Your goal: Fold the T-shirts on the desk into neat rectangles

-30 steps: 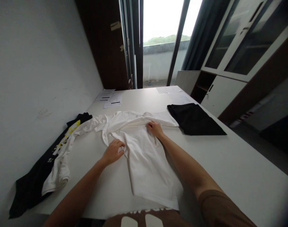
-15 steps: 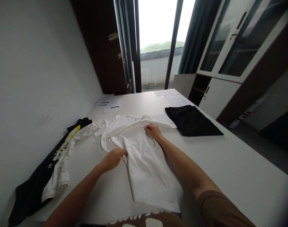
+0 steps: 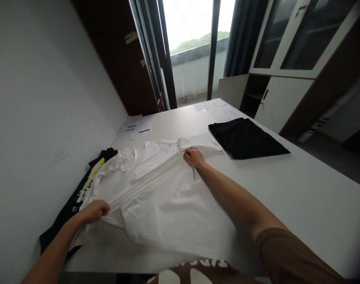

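A white T-shirt [image 3: 170, 209] lies spread over the table, its collar toward the far side. My left hand [image 3: 95, 211] is closed on the shirt's left side edge and pulls it out, so taut creases run diagonally across the cloth. My right hand [image 3: 195, 157] grips the shirt near the right sleeve, fingers curled into the fabric. Another white garment [image 3: 113, 165] with long crumpled fabric lies at the left, partly under my left hand and arm. Beneath it is a black garment [image 3: 57, 227] with yellow and white print.
A folded black cloth [image 3: 247, 138] lies on the white table [image 3: 289, 197] at the right. Papers [image 3: 138, 126] rest at the far left, more sheets at the far edge. A wall [image 3: 49, 98] borders the left; cabinets [image 3: 286, 98] stand at the right.
My left hand has moved left and slightly toward me, stretching the shirt's left side outward. My right hand stays near the same place on the shirt. The camera view has shifted a little.
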`<state>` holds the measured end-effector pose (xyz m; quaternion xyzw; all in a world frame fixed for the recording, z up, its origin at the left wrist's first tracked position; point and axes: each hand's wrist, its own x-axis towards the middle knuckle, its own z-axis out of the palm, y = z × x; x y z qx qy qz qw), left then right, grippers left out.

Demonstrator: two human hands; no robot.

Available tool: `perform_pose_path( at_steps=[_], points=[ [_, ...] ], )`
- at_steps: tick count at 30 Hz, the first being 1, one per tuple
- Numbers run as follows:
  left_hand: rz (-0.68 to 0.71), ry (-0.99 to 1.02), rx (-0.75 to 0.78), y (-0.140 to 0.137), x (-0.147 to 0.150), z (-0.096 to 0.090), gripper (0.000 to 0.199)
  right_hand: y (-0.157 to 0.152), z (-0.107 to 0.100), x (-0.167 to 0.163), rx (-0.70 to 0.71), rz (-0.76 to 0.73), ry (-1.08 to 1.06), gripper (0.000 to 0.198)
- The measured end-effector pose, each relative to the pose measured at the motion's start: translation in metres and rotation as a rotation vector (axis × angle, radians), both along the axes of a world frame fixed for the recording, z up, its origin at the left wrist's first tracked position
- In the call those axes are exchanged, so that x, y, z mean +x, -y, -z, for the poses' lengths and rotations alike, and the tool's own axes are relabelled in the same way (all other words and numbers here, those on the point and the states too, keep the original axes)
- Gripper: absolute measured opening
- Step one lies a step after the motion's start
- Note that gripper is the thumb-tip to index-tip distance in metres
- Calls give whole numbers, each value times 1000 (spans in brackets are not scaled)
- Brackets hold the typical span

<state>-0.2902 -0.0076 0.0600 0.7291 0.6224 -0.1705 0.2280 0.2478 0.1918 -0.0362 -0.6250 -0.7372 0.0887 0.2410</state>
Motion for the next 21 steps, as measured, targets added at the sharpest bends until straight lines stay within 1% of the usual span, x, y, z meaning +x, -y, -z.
perform_pose_path(
  at_steps=[2, 3, 4, 6, 9, 11, 13, 15, 18, 19, 21],
  points=[
    [22, -108, 182, 2, 15, -1, 15, 4, -4, -2, -25, 11, 33, 29],
    [42, -98, 277, 2, 27, 0, 20, 7, -7, -3, -35, 17, 48, 30],
    [67, -42, 347, 2, 42, 1, 24, 9, -10, -4, -45, 28, 61, 31],
    [130, 135, 411, -1, 72, 6, 26, 16, -16, -6, -75, 58, 87, 32],
    [190, 297, 522, -19, 106, 17, 28, 25, -25, -7, -160, 130, 146, 33],
    [185, 338, 602, -42, 117, 24, 30, 30, -33, -9, -220, 147, 197, 31],
    [159, 339, 624, -72, 124, 32, 35, 34, -41, -11, -227, 131, 241, 30],
    [130, 291, 593, -105, 132, 40, 44, 35, -50, -15, -154, 110, 259, 33],
    [120, 254, 553, -151, 150, 57, 52, 31, -57, -20, 29, 37, 253, 35],
    [120, 244, 537, -164, 157, 63, 53, 27, -57, -20, 57, 2, 254, 34],
    [110, 212, 509, -186, 169, 76, 55, 18, -53, -18, 27, -40, 252, 31]
  ],
)
